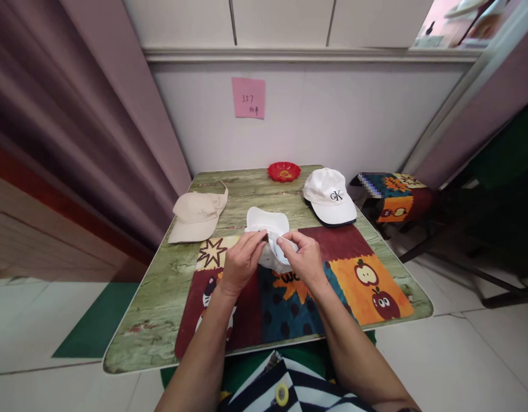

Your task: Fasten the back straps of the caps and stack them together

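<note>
Striped navy-and-white garment (264, 384) with round yellow button (281, 394), nearest. Held over patchwork-print mat (289, 320): small white curved-brim cap (267, 220), crown towards the wearer, brim pointing away. Left hand (241, 262) pinching one side of the cap's open back edge, between thumb and fingers; right hand (305, 256) pinching the opposite side, fingertips close together; bulk of the crown between and below both grips. Container: shallow glossy red dish (284, 171), scalloped rim, yellow marking inside at centre, at far edge of green wood-grain table (156, 312). To the left, beige fabric cap (197, 216), small pale logo, thin strap extending from the back. To the right, larger white cap (331, 194), rounded crown, dark embroidered letters, dark layer under the brim. Mat in maroon, orange, teal and cream, apple and starburst motifs. Beyond, square pink paper note (249, 98), handwritten, on smooth pale wall (332, 114).
</note>
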A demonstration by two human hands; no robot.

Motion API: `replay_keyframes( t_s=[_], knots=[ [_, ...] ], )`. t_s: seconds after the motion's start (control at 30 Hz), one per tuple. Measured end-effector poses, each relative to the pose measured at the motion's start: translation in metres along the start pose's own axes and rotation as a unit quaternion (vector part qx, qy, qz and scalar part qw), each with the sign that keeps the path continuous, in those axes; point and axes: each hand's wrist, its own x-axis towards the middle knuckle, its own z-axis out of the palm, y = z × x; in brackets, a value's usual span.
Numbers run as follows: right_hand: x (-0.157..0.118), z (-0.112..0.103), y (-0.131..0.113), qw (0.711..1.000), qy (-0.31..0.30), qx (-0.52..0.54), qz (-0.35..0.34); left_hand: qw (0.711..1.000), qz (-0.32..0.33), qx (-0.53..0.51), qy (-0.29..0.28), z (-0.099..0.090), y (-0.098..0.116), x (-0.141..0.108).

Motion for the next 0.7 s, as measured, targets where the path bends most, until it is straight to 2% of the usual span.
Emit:
replay_keyframes(
  t_s=[0.53,0.6,0.67,0.7],
  knots=[
    [-0.002,0.000,0.000,1.000,0.000,-0.004,0.001,1.000,-0.007,-0.026,-0.003,-0.002,0.005,0.001],
    [-0.003,-0.001,0.000,1.000,-0.006,-0.006,0.003,0.997,-0.042,-0.058,0.003,-0.003,0.008,0.003],
    [-0.003,-0.002,0.000,1.000,-0.012,-0.009,-0.002,0.983,-0.123,-0.132,0.010,-0.004,0.011,0.005],
    [-0.003,-0.003,0.000,1.000,-0.015,-0.010,-0.007,0.967,-0.175,-0.184,0.010,-0.004,0.013,0.006]
  ],
)
